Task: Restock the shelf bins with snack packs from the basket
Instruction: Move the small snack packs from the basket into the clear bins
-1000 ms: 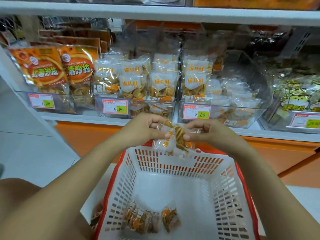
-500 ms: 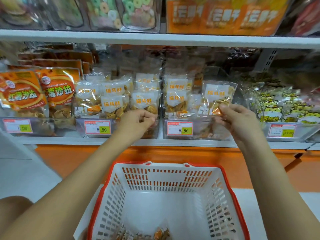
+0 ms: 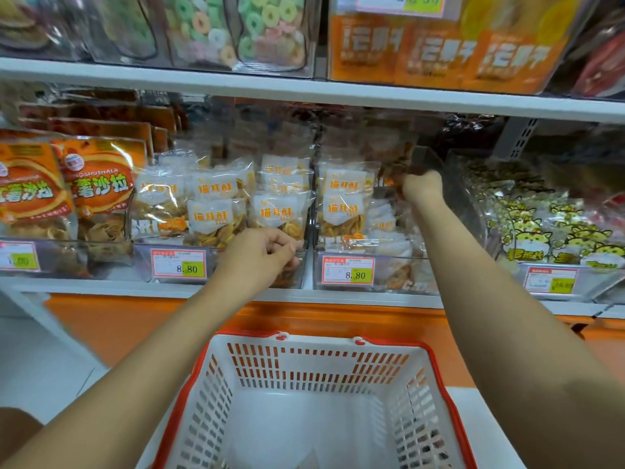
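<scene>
A shop aisle, viewed from over a white plastic shopping basket (image 3: 338,343) with a red rim. Directly behind the basket runs a white shelf (image 3: 101,286) lined with clear bins (image 3: 389,280), each packed with rows of sealed snack packs (image 3: 213,214). Red-bordered price tags (image 3: 178,267) are fixed to the bin fronts; two read 8.80. Up and to the left of the basket stand orange bags (image 3: 101,187) printed with Chinese characters. Higher above the basket, a second shelf (image 3: 236,84) carries bags of pastel ring sweets (image 3: 267,32) and orange packets (image 3: 433,52). An orange base panel (image 3: 135,319) sits behind the basket, below the shelf.
</scene>
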`<state>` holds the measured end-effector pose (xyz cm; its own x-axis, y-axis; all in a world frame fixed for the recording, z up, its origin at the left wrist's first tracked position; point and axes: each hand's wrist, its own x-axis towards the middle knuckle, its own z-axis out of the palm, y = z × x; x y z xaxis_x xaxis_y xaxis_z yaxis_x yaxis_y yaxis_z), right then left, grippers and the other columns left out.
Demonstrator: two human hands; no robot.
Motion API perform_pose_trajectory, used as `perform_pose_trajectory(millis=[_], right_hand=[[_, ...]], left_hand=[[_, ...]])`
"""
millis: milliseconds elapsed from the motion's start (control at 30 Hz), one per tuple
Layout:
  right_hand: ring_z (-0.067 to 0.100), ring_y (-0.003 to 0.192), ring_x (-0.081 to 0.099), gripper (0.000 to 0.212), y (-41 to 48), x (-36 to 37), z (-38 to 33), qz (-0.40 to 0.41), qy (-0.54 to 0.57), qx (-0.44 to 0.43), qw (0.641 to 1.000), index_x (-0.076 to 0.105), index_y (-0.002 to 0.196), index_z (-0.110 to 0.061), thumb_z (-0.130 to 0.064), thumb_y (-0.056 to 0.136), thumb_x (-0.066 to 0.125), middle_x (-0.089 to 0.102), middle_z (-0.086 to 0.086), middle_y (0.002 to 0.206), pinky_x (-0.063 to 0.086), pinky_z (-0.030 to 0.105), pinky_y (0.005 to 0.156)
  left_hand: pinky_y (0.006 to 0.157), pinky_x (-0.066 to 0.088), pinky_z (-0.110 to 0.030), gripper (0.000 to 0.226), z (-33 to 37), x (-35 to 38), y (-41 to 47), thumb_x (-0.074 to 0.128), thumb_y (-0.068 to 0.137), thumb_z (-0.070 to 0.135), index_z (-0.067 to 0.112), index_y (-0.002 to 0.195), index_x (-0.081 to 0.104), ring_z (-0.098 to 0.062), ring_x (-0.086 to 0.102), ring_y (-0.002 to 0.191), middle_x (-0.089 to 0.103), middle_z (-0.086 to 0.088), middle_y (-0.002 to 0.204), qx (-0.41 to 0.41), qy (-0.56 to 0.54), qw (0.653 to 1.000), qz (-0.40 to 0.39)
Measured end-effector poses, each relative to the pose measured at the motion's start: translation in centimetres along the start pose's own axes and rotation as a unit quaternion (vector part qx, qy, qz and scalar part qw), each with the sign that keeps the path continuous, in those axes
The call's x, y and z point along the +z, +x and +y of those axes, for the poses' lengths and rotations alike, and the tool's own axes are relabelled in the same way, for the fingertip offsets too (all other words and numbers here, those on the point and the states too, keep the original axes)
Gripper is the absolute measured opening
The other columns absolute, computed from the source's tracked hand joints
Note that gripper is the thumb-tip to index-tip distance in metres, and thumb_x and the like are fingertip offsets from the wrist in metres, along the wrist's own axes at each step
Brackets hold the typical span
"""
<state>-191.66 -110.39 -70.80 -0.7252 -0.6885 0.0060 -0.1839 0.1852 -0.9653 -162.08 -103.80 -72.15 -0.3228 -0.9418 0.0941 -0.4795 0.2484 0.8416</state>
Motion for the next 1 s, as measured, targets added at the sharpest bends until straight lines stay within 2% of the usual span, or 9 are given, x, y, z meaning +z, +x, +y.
perform_pose_trajectory(millis=[167,300,500,633,700,800,867,933,1000], right_hand=[[0.035,0.106,0.060,0.036,-2.5,1.1,-0.9,0.039,-0.116,-0.046,0.991,0.067,0.107,-0.001,-0.027,0.082,0.067,0.065,0.019,0.111,0.049,0.041,0.092],[0.035,0.116,0.054,0.037,-2.9,1.2,-1.2,0.072,-0.138,-0.067,0.986,0.052,0.120,0.003,-0.014,0.088,0.060,0.058,0.020,0.123,0.042,0.034,0.094],[0.036,0.108,0.058,0.029,-4.6,0.5,-1.8,0.002,-0.252,-0.146,0.957,0.063,0.111,0.004,0.003,0.086,0.047,0.063,0.022,0.114,0.047,0.036,0.088],[0.029,0.105,0.060,0.035,-6.1,-0.5,-2.1,-0.039,-0.261,-0.183,0.947,0.069,0.108,-0.006,0.003,0.082,0.047,0.068,0.012,0.111,0.050,0.036,0.090],[0.024,0.105,0.060,0.033,-6.8,-1.3,-2.0,-0.027,-0.252,-0.198,0.947,0.069,0.106,-0.008,0.002,0.082,0.048,0.067,0.008,0.111,0.048,0.029,0.088],[0.021,0.090,0.061,0.021,-9.2,-2.6,-2.1,0.025,-0.237,-0.244,0.940,0.066,0.098,-0.007,-0.007,0.086,0.049,0.066,0.006,0.094,0.040,0.021,0.072],[0.019,0.072,0.054,0.012,-11.6,-3.2,-1.9,0.028,-0.227,-0.278,0.933,0.061,0.083,-0.008,-0.017,0.088,0.055,0.058,0.003,0.075,0.034,0.024,0.062],[0.019,0.065,0.049,0.025,-14.3,-3.5,-1.3,-0.009,-0.252,-0.291,0.923,0.056,0.072,-0.007,-0.026,0.087,0.062,0.054,0.004,0.066,0.032,0.028,0.058],[0.022,0.066,0.051,0.027,-16.6,-3.2,-0.5,-0.076,-0.309,-0.277,0.907,0.050,0.067,-0.011,-0.026,0.086,0.063,0.053,0.004,0.065,0.034,0.029,0.058]], left_hand=[[0.084,0.056,-0.040,0.015,0.0,0.0,0.0,0.057,0.094,0.018,0.024,0.088,0.068,-0.008,0.068,0.078,0.072,0.009,0.074,-0.004,-0.024,1.000,0.000],[0.084,0.056,-0.038,0.014,0.1,0.0,-0.1,0.057,0.094,0.018,0.025,0.089,0.068,-0.008,0.068,0.079,0.072,0.010,0.075,0.000,-0.022,1.000,0.001],[0.072,0.054,-0.021,0.016,-0.1,0.3,-0.5,0.055,0.095,0.017,0.016,0.100,0.070,-0.003,0.066,0.074,0.071,0.009,0.079,0.001,-0.037,0.999,0.013],[0.082,0.055,-0.034,0.012,-0.3,0.6,-1.3,0.056,0.095,0.018,0.023,0.097,0.067,-0.012,0.066,0.085,0.070,0.006,0.086,0.022,-0.044,0.999,0.012],[0.084,0.055,-0.039,0.011,-0.8,0.8,-1.7,0.057,0.094,0.020,0.025,0.096,0.066,-0.015,0.065,0.089,0.070,0.002,0.092,0.031,-0.036,0.999,0.012],[0.086,0.055,-0.042,0.013,-1.6,1.0,-2.6,0.056,0.093,0.019,0.027,0.091,0.067,-0.017,0.065,0.093,0.070,0.001,0.093,0.039,-0.050,0.998,0.002],[0.084,0.054,-0.038,0.015,-2.1,1.0,-3.4,0.056,0.094,0.019,0.026,0.086,0.067,-0.015,0.065,0.090,0.069,0.005,0.088,0.042,-0.028,0.999,-0.008],[0.079,0.053,-0.033,0.019,-2.7,0.9,-4.3,0.054,0.094,0.023,0.021,0.082,0.068,-0.011,0.065,0.084,0.068,0.009,0.082,0.037,0.042,0.997,-0.047],[0.074,0.052,-0.033,0.025,-3.8,0.6,-5.1,0.055,0.094,0.030,0.017,0.078,0.068,-0.013,0.066,0.079,0.070,0.004,0.080,-0.002,0.124,0.983,-0.133]])
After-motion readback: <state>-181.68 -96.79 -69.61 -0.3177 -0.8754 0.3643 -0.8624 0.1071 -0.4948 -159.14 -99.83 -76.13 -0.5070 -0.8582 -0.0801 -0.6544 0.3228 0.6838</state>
